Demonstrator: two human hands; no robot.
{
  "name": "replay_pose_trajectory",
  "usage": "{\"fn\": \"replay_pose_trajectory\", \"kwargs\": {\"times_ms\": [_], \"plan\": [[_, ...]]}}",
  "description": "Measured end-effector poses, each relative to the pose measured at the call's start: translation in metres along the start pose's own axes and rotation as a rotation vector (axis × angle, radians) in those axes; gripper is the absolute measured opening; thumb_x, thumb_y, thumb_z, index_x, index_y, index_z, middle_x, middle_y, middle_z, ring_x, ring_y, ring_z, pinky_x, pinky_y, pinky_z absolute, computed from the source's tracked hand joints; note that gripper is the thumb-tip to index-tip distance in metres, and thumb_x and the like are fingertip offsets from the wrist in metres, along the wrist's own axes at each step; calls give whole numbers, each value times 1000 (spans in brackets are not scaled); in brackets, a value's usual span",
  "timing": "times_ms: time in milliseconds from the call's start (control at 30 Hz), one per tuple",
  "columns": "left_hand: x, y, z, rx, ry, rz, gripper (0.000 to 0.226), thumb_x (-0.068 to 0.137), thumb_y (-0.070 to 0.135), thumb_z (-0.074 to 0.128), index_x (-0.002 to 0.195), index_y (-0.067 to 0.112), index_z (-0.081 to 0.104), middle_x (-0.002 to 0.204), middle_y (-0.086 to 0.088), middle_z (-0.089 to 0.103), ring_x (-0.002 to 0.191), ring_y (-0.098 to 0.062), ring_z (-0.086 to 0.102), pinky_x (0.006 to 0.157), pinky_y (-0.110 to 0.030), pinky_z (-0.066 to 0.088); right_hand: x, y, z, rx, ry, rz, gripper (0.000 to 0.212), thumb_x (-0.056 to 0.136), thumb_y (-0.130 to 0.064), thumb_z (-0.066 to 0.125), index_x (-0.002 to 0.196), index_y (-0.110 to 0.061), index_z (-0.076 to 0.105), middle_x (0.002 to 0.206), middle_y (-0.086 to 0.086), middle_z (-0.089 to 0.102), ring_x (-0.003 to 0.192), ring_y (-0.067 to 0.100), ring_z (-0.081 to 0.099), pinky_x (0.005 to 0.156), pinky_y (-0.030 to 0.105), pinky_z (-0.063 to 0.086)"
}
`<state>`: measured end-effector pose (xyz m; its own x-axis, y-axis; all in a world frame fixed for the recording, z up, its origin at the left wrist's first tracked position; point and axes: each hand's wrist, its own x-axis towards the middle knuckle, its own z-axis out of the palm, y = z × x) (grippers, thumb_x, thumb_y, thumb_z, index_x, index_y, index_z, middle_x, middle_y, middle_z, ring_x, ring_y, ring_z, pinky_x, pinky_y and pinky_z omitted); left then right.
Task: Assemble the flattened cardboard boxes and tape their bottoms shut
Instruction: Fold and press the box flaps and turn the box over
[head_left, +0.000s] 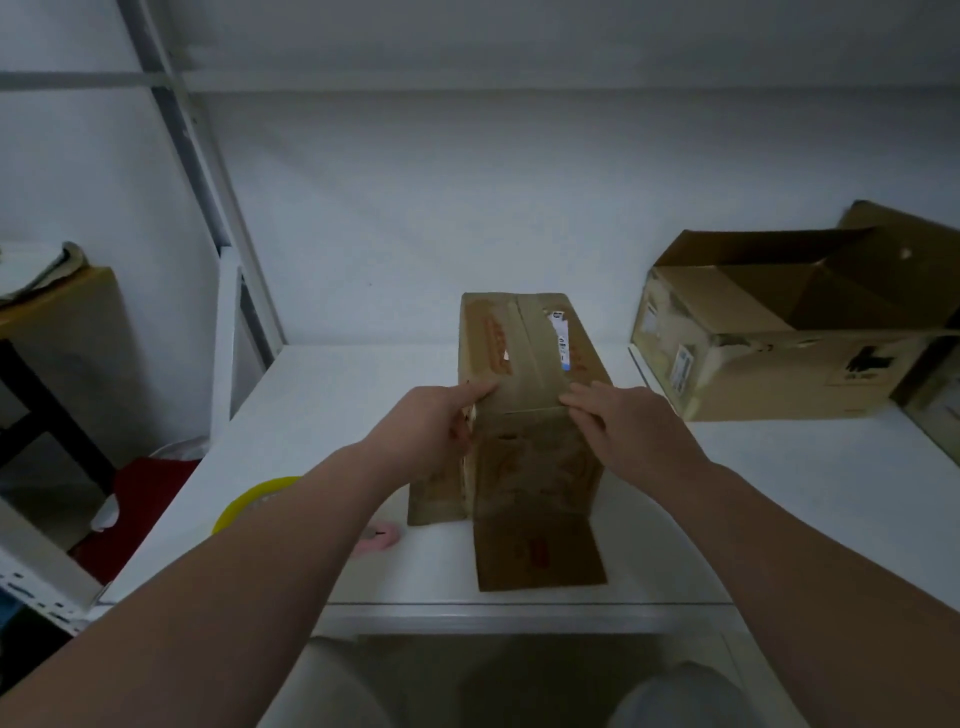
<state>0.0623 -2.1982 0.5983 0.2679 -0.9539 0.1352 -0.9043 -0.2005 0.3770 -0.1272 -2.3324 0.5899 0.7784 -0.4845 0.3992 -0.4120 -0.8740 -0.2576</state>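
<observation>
A brown cardboard box (530, 353) stands in the middle of a white table (337, 415), its closed flaps facing up with a strip of tape along the centre seam. Red print and a torn white-and-blue label mark the top. At the base, one loose flap (540, 551) lies flat on the table toward the person, and another (436, 499) hangs out at the near left side.

The left hand (431, 431) grips the box's near left top corner, thumb laid along the top and fingers curled against the side. The right hand (623, 426) rests on the near right top edge, its fingers straight, close together and pressed flat on the cardboard.

A second, larger box (769, 364) sits well apart at the table's far right, its top flaps open and its side scuffed and labelled. A yellow roll (244, 506) near the table's left edge is partly hidden by the left forearm, as is a small pink item (382, 538) just beside it.

In all: two boxes, two hands, one yellow roll, one pink item.
</observation>
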Motion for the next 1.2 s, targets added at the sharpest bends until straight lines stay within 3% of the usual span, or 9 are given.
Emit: {"fn": "replay_pose_trajectory", "kwargs": {"times_ms": [100, 333, 567, 700, 833, 1000, 1100, 1200], "plan": [[3, -7, 5, 74, -10, 16, 67, 89, 7, 60, 146, 33, 35, 101, -4, 67, 92, -17, 62, 91, -33, 50, 1, -2, 2, -10, -56, 22, 27, 97, -18, 51, 119, -16, 67, 126, 5, 63, 121, 31, 55, 99, 45, 45], [9, -10, 12, 177, -31, 23, 78, 85, 31, 70, 149, 35, 25, 117, -2, 62, 104, -20, 59, 92, -31, 46, 0, -2, 7, 16, -56, 58, 28, 97, -21, 51, 121, -18, 66, 130, 5, 59, 124, 30, 53, 103, 44, 42], [8, -4, 19, 348, 41, 18, 57, 96, 52, 38, 148, 36, 20, 117, -1, 60, 102, -22, 58, 81, -34, 50, 0, 0, 8, 34, -75, 64, 30, 98, -25, 51, 125, -21, 63, 133, 1, 57, 126, 25, 51, 106, 42, 41], [7, -5, 14, 493, 126, 120, 51, 98, 51, 33, 146, 34, 28, 121, 0, 47, 107, -19, 46, 74, -29, 41, 0, 1, 5, 4, -122, 56, 34, 99, -29, 48, 131, -24, 58, 137, -2, 53, 130, 21, 47, 109, 40, 37], [1, -11, 21, 372, 220, 285, 42, 97, 35, 48, 139, 32, 47, 128, -1, 53, 104, -24, 50, 73, -33, 47, -3, -1, 1, 0, -156, 43, 37, 99, -31, 47, 134, -24, 54, 140, -4, 50, 133, 18, 44, 110, 40, 36], [0, -9, 8, 315, 60, 212, 44, 100, 42, 35, 144, 38, 37, 142, 7, 39, 122, -17, 36, 95, -32, 42, 0, 0, -15, -20, -306, 36, 50, 91, -41, 59, 138, -29, 49, 144, -9, 44, 134, 11, 41, 113, 32, 29], [3, -4, -8, 322, -82, 212, 57, 93, 61, 29, 141, 33, 43, 139, 7, 43, 125, -17, 32, 103, -35, 38, 14, 0, -32, 107, -391, 175, 48, 83, -57, 60, 121, -28, 65, 120, -10, 62, 112, 9, 55, 95, 27, 40], [23, 3, -13, 99, -72, 157, 56, 96, 59, 22, 101, 24, 66, 100, 7, 63, 103, -14, 50, 101, -40, 40, 32, 2, -45, 424, -313, 349, 41, 94, -51, 46, 90, -21, 74, 89, -7, 68, 94, 13, 63, 74, 23, 41]]}}
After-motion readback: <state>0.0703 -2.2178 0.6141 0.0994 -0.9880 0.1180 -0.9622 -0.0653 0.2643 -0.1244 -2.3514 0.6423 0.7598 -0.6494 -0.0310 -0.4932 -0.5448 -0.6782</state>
